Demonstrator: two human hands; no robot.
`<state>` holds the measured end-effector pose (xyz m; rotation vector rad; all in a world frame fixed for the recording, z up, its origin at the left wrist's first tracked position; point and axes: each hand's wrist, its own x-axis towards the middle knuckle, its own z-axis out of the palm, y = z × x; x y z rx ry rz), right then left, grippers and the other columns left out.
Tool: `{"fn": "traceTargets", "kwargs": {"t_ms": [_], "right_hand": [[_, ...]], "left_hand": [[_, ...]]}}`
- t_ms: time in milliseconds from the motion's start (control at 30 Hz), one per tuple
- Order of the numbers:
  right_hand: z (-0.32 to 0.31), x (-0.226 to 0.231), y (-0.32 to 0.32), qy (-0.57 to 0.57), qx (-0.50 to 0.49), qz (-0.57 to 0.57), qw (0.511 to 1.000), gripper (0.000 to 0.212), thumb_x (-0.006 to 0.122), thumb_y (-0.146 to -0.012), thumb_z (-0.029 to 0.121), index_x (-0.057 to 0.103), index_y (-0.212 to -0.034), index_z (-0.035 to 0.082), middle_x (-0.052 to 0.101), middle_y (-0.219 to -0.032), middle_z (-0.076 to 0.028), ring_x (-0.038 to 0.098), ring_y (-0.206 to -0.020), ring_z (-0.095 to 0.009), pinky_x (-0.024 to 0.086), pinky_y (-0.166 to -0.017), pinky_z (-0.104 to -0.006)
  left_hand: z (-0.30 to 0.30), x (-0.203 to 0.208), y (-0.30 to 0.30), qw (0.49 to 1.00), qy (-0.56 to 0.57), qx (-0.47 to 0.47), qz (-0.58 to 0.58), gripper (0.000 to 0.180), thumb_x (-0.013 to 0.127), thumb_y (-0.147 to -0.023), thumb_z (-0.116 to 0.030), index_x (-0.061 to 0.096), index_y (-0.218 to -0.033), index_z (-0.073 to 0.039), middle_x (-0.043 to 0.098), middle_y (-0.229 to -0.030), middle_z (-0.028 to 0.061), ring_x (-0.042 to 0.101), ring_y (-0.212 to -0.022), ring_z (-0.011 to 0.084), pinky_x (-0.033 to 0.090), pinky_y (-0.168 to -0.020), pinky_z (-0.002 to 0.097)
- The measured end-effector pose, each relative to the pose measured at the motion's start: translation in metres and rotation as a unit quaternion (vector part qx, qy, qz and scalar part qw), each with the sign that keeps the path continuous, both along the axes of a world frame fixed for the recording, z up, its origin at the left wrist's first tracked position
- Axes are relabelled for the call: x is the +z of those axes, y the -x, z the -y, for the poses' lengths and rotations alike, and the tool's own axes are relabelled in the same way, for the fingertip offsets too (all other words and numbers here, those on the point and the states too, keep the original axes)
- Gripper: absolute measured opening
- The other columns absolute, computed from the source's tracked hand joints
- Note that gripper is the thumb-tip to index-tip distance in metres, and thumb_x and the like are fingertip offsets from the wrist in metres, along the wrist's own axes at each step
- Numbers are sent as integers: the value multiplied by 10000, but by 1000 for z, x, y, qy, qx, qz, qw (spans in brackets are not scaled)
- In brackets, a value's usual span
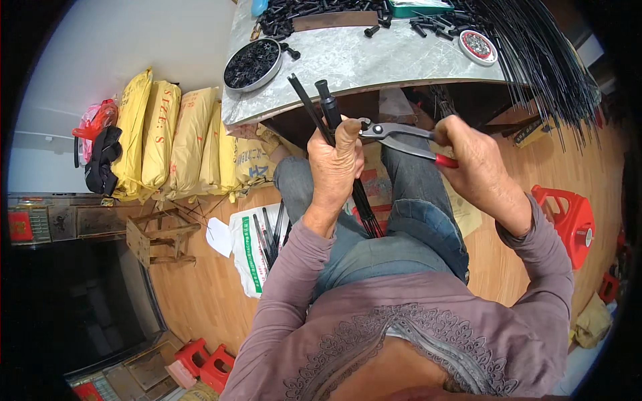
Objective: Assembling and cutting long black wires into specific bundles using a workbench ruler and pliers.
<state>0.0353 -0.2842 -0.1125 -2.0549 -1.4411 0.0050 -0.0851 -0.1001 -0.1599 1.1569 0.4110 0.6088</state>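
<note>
My left hand is closed around a bundle of thin black rods, which look like folded umbrella ribs. The rods slant up past my fingers, and their lower ends hang over my lap. Beside them in the same grip stands a black tubular fitting with a flared top. My right hand grips metal pliers with long curved handles and a red sleeve on one. Their jaws are by my left thumb, close to the fitting; whether they bite on anything is too small to tell.
A marbled table ahead carries black fittings, a round dish of small black parts, a small red-and-white dish and long black rods. Yellow sacks and a wooden stool stand left, a red container right.
</note>
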Motion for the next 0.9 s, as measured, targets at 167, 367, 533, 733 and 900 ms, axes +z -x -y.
{"fn": "traceTargets", "kwargs": {"t_ms": [167,367,533,733,900], "right_hand": [[7,-14,-7,19,102,-180,978,378,737,-758,25,465,-1020,28,619,-795,-151,646,-655,-221,480,-545,-291],[13,-8,-15,196,158,-689,679,318,697,-797,66,470,-1019,41,606,-698,-96,581,-467,-171,464,-451,-266],[1,0,-31,127,177,-159,963,436,682,-718,90,473,-1092,13,580,-721,-129,591,-571,-259,446,-547,-367],[4,15,-17,171,91,-245,950,404,639,-687,67,493,-1059,4,534,-666,-129,536,-572,-241,407,-531,-350],[6,-1,-16,130,101,-272,948,419,642,-691,68,494,-1078,4,493,-640,-98,492,-551,-202,401,-528,-339]], "left_hand": [[1,4,1,1000,-11,-13,-4,430,684,-831,-454,500,-891,-70,420,-550,-27,397,-392,50,319,-340,207],[2,12,0,997,51,-52,-12,324,660,-896,-335,539,-834,-41,502,-583,11,460,-394,86,355,-352,240],[-3,16,-6,999,-24,-11,-20,317,637,-910,-341,573,-872,-33,462,-543,6,461,-426,84,367,-382,235],[-8,6,1,998,39,-51,8,466,598,-898,-487,568,-876,-22,406,-544,-21,364,-406,66,314,-369,224],[-6,3,-2,998,-23,-52,-4,523,543,-881,-579,538,-938,-59,341,-537,-40,312,-405,59,270,-374,222]]}}
